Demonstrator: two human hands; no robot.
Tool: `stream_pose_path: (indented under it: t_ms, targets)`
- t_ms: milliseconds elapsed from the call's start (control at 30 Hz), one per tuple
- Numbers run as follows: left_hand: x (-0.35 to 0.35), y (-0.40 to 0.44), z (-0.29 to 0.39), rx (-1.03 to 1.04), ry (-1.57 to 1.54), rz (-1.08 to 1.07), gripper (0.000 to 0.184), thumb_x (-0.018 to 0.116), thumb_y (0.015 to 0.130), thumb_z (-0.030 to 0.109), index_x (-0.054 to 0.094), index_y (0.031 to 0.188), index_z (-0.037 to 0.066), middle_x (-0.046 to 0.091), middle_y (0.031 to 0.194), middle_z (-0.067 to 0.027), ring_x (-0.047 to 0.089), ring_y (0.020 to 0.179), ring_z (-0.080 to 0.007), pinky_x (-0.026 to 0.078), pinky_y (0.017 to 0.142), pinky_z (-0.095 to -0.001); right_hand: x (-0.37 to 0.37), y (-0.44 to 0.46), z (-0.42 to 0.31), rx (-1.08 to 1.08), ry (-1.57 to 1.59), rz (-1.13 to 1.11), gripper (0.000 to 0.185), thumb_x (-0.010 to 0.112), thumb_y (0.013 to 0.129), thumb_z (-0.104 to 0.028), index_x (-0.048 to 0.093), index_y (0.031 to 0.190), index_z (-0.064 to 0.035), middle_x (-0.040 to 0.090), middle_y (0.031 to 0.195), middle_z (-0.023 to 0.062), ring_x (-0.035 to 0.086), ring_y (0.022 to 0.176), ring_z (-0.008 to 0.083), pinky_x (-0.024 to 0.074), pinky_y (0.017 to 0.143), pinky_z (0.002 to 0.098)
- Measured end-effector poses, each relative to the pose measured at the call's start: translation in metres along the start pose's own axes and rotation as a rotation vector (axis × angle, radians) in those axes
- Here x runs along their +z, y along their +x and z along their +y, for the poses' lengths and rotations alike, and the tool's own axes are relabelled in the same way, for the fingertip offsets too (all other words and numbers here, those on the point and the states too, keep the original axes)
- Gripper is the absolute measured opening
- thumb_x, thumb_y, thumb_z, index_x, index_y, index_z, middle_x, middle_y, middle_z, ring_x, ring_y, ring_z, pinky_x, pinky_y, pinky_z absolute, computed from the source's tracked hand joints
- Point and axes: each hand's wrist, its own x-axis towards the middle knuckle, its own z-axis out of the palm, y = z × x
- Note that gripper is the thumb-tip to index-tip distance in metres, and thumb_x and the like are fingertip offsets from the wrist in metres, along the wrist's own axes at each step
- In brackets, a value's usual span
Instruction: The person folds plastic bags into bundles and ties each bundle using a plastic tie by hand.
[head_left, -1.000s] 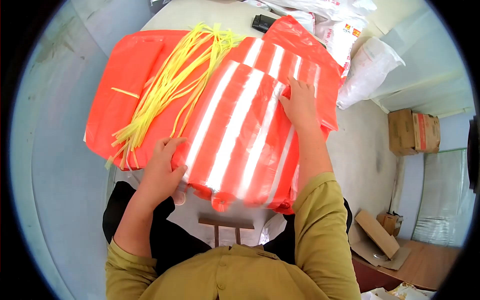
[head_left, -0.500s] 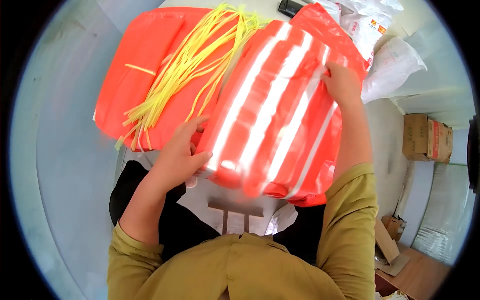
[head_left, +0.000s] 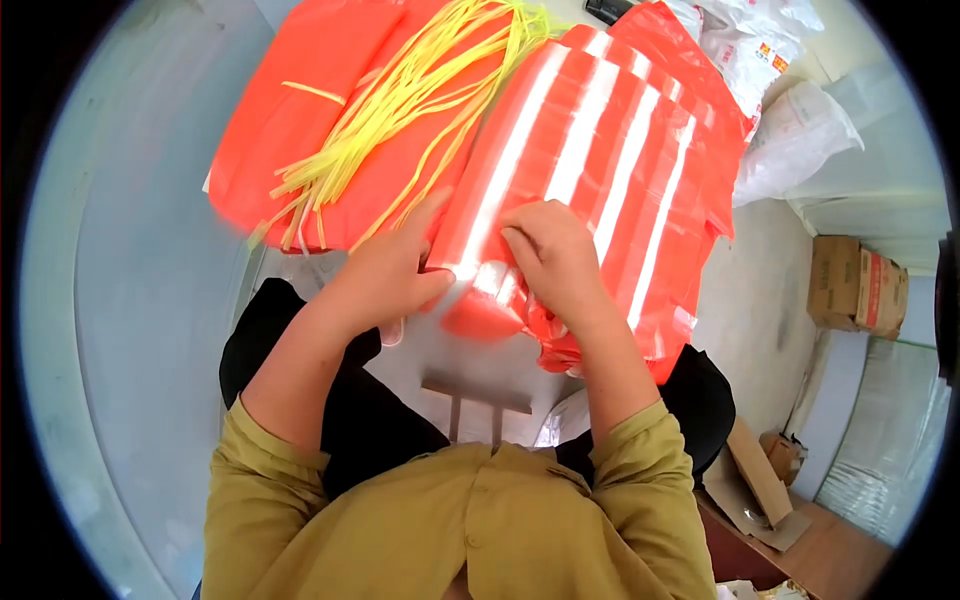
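Note:
A stack of glossy red plastic sheets point(head_left: 620, 215), crossed by bright white bands, lies before me. At its lower left corner, my left hand point(head_left: 395, 275) has the thumb and fingers closed around the edge. My right hand point(head_left: 555, 255) rests on the front part of the stack, fingers curled in against the plastic; the fingertips are partly hidden. Below it, the red plastic hangs crumpled over the front edge. To the left, a bundle of yellow strips point(head_left: 400, 110) lies across another red plastic pile point(head_left: 270, 150).
White printed bags point(head_left: 800, 140) lie at the back right, with a black object point(head_left: 608, 10) near them. A cardboard box point(head_left: 857, 285) stands at the right, and flattened cardboard point(head_left: 755, 480) lies lower down. A pale wall point(head_left: 150, 250) runs along my left.
My right hand has moved left and toward me, from the stack's far right side to its front. My left hand stays at the corner. The view has shifted slightly.

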Motion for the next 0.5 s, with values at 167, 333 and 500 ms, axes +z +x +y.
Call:
stream_pose_path:
  t_ms: [167,333,500]
  targets:
    - [-0.005,-0.003,-0.010,0.046,-0.034,-0.053,0.086,0.065,0.093,0.010,0.026,0.169,0.015,0.064,0.086,-0.0070,0.058,0.071,-0.0165,0.052,0.072,-0.0341,0.011,-0.014,-0.011,0.091,0.056,0.102,0.020,0.068,0.097,-0.011,0.074,0.115,-0.0057,0.073,0.114,0.0126,0.067,0.112,0.0324,0.0553,0.094,0.0424]
    - [-0.012,0.008,-0.008,0.014,-0.506,-0.256,0.071,0.062,0.097,0.008,0.041,0.165,0.014,0.065,0.092,-0.0018,0.057,0.072,-0.0113,0.051,0.064,-0.0299,0.015,-0.039,-0.041,-0.085,-0.144,0.217,0.041,0.073,0.087,-0.002,0.067,0.127,-0.0067,0.065,0.132,0.0186,0.061,0.123,0.0390,0.0546,0.096,0.0472]
    - [-0.005,0.010,0.002,-0.053,-0.672,-0.251,0.057,0.057,0.101,0.004,0.052,0.157,0.013,0.065,0.092,-0.0008,0.061,0.073,-0.0074,0.051,0.061,-0.0249,0.030,-0.059,-0.060,-0.252,-0.202,0.259,0.053,0.076,0.073,0.004,0.066,0.124,-0.0079,0.061,0.135,0.0141,0.059,0.121,0.0399,0.0510,0.099,0.0485]
